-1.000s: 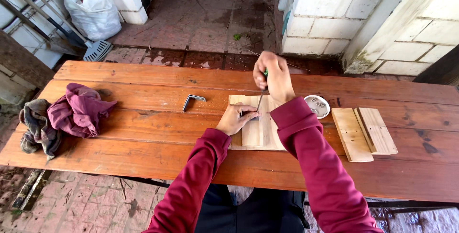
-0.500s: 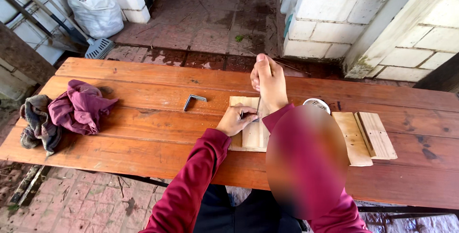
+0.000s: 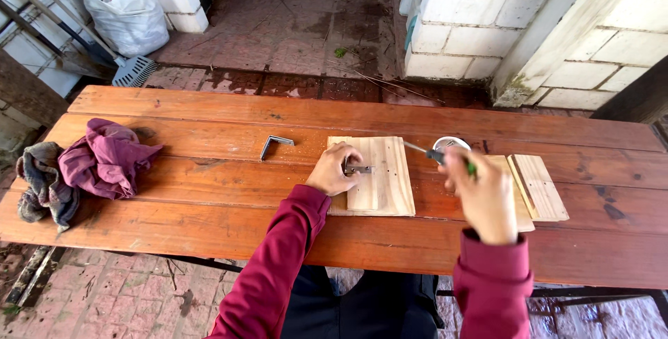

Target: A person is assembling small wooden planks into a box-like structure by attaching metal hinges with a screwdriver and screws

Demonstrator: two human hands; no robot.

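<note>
Under your left hand point(image 3: 334, 169) lies a pale wooden board point(image 3: 379, 175), flat on the tabletop point(image 3: 209, 193), and your fingers are curled down on a small metal bracket point(image 3: 357, 169) that rests on the board's upper left part; the hand pins it rather than grips around it. Just right of that board, your right hand point(image 3: 483, 196) is closed around a screwdriver point(image 3: 435, 155), its thin shaft pointing up and left toward the board, the tip hanging a little off the board's top right corner. Beyond the screwdriver's shaft sits a small round white dish point(image 3: 451, 143). Partly hidden behind your right hand, and running on to its right, two more pale wooden pieces point(image 3: 539, 186) lie side by side. Left of your left hand, apart from the board, a second grey angle bracket point(image 3: 275, 145) lies on the planks. Far out to your left, a heap of purple and grey rags point(image 3: 83, 168) sits near the tabletop's end. That tabletop is made of long reddish-brown planks, worn and speckled. Past its far edge you see wet brick paving point(image 3: 292, 26), white block walls point(image 3: 480, 19) and a full white sack point(image 3: 125, 12).
</note>
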